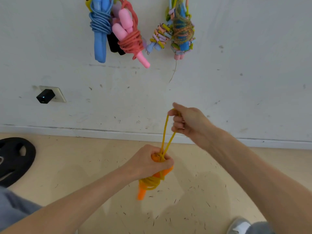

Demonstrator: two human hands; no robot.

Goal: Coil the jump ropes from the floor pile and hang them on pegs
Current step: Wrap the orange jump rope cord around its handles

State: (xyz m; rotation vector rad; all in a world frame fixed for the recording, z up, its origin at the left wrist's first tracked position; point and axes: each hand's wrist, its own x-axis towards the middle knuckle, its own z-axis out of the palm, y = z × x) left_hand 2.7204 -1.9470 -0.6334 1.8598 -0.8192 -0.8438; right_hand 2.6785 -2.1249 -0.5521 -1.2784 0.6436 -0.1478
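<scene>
Yellow jump rope with orange handles sits coiled in the left hand's grip; the right hand above pinches its loop taut.

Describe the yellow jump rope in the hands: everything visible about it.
The yellow jump rope has a thin, plastic-looking yellow cord and orange handles. The cord is wound several times round the handles, making a tight bundle that tilts, its lower end pointing down and left. The left hand grips the bundle's upper part. A loop of two strands runs taut up to the right hand, whose curled fingers hold it. The bundle hangs above the floor.
</scene>
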